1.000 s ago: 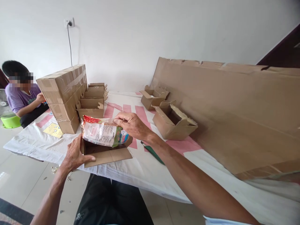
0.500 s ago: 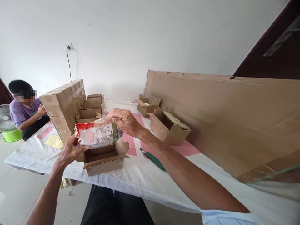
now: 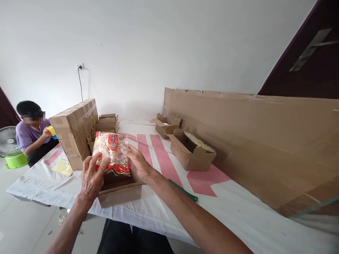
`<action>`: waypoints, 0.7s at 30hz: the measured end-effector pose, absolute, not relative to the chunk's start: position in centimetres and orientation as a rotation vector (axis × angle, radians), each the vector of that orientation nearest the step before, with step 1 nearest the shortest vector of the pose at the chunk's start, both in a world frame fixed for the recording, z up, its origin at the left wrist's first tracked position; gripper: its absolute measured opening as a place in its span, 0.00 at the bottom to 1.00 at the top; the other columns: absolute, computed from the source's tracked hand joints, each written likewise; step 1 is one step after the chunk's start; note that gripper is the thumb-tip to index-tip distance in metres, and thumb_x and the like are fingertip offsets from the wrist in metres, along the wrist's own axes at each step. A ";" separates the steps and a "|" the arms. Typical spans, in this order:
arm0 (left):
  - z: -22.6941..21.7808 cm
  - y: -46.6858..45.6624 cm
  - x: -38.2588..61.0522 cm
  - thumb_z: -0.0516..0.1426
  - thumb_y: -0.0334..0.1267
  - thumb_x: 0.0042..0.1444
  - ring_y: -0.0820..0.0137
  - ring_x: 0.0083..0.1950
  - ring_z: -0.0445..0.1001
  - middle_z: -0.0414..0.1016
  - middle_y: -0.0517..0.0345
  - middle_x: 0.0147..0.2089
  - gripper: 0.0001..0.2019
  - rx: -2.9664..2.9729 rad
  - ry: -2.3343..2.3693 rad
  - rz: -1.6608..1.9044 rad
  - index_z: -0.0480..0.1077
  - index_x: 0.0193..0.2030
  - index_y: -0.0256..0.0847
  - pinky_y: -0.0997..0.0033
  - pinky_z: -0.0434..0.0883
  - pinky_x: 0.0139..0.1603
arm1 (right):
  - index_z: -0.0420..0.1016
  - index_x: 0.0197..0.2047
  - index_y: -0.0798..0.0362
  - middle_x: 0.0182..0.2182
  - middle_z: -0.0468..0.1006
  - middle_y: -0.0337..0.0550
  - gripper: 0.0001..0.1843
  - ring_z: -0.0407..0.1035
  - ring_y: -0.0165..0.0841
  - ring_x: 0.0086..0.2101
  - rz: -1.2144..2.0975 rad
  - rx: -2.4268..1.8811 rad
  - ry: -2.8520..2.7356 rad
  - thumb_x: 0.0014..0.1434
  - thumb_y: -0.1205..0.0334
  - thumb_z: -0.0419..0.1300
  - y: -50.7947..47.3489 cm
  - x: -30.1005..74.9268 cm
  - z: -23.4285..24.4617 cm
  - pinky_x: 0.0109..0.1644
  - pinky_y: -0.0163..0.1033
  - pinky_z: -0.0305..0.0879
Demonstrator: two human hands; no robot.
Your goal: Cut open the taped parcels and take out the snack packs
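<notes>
Both my hands hold a red and yellow snack packet (image 3: 112, 151) upright, its printed front facing me, just above an open cardboard box (image 3: 119, 192) at the near table edge. My left hand (image 3: 91, 178) grips the packet's left side with fingers closed round it. On the packet's right side, my right hand (image 3: 136, 162) is wrapped round the edge. The box's inside is mostly hidden by the packet and my hands.
A stack of taped cartons (image 3: 74, 130) and several open small boxes (image 3: 107, 121) stand at the left. Two more open boxes (image 3: 192, 150) sit by a long cardboard sheet (image 3: 251, 141). A green-handled tool (image 3: 184, 190) lies on the white cloth. A person (image 3: 31, 135) sits at far left.
The packet was turned from lying flat with its back showing to upright with its red front facing me. My left hand left the box flap and took the packet.
</notes>
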State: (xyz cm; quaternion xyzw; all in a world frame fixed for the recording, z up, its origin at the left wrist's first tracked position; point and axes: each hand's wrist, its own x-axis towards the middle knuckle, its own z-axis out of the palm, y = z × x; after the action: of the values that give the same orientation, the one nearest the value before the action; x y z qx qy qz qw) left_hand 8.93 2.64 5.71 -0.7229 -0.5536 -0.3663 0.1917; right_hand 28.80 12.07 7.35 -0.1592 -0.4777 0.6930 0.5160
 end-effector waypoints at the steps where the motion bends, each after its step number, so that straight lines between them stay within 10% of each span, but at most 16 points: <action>1: 5.5 2.5 9.0 0.56 0.29 0.65 0.45 0.70 0.66 0.70 0.48 0.73 0.26 -2.072 -1.543 -1.023 0.77 0.65 0.56 0.35 0.70 0.70 | 0.76 0.50 0.47 0.45 0.87 0.44 0.31 0.82 0.46 0.45 1.659 -0.382 -1.093 0.47 0.44 0.79 12.4 28.7 7.1 0.49 0.50 0.80; 8: 5.8 2.1 8.2 0.60 0.42 0.65 0.49 0.69 0.71 0.67 0.44 0.73 0.23 -2.161 -1.618 -1.510 0.75 0.67 0.51 0.41 0.78 0.63 | 0.76 0.45 0.46 0.39 0.87 0.39 0.27 0.82 0.44 0.42 1.549 -0.436 -1.036 0.43 0.49 0.77 14.3 28.6 5.3 0.47 0.49 0.79; 13: 7.4 3.7 7.5 0.66 0.61 0.59 0.48 0.61 0.81 0.76 0.38 0.66 0.40 -2.129 -2.029 -2.252 0.68 0.72 0.40 0.53 0.83 0.53 | 0.77 0.47 0.45 0.44 0.87 0.39 0.24 0.81 0.44 0.48 1.480 -0.427 -1.135 0.48 0.49 0.74 13.4 28.1 5.3 0.52 0.49 0.78; 21: 8.3 5.5 9.0 0.79 0.56 0.38 0.51 0.46 0.87 0.88 0.46 0.47 0.40 -2.145 -1.881 -2.759 0.78 0.55 0.38 0.57 0.84 0.46 | 0.74 0.59 0.44 0.56 0.84 0.43 0.33 0.76 0.43 0.57 1.429 -0.403 -1.359 0.54 0.41 0.73 12.6 28.4 5.9 0.63 0.49 0.73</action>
State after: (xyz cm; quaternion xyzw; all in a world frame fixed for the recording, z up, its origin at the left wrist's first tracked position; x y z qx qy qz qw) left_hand 8.96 5.52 8.31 -0.4948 -0.4340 -0.6366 -0.4020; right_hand 28.37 12.56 5.95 -0.1694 -0.5704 0.5998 0.5350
